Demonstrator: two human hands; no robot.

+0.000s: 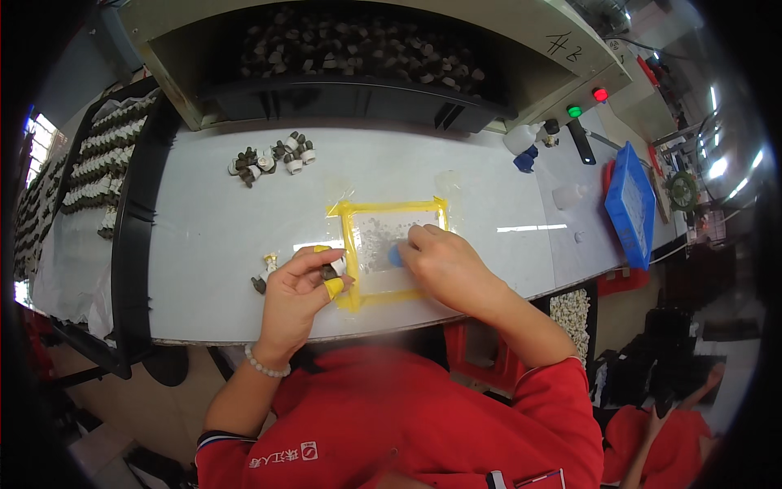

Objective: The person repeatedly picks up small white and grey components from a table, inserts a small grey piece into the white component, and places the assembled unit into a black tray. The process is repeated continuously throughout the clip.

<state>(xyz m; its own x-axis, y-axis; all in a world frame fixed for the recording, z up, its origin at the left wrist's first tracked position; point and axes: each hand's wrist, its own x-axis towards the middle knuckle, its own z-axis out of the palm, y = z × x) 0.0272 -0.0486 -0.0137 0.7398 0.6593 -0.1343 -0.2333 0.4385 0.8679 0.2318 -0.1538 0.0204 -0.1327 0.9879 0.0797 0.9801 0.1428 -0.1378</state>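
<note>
The left hand (295,295), wearing yellow finger caps, pinched a small dark part (328,271) at the left edge of the yellow-taped pad (395,205) on the white table (204,236). The right hand (440,262) pinched a blue piece (395,256) against the pad. More small parts (273,159) lay well apart, farther back.

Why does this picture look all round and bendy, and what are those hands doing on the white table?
The picture comes from a camera worn on a person's head, looking down; its wide lens bends the edges. Both bare hands are the wearer's own. The left hand, with yellow fingertip covers, pinches a small dark part. The right hand presses a small blue piece onto a clear sheet framed in yellow tape. More small dark-and-white parts lie on the white table, and a blue plastic tray sits to the right.
</note>
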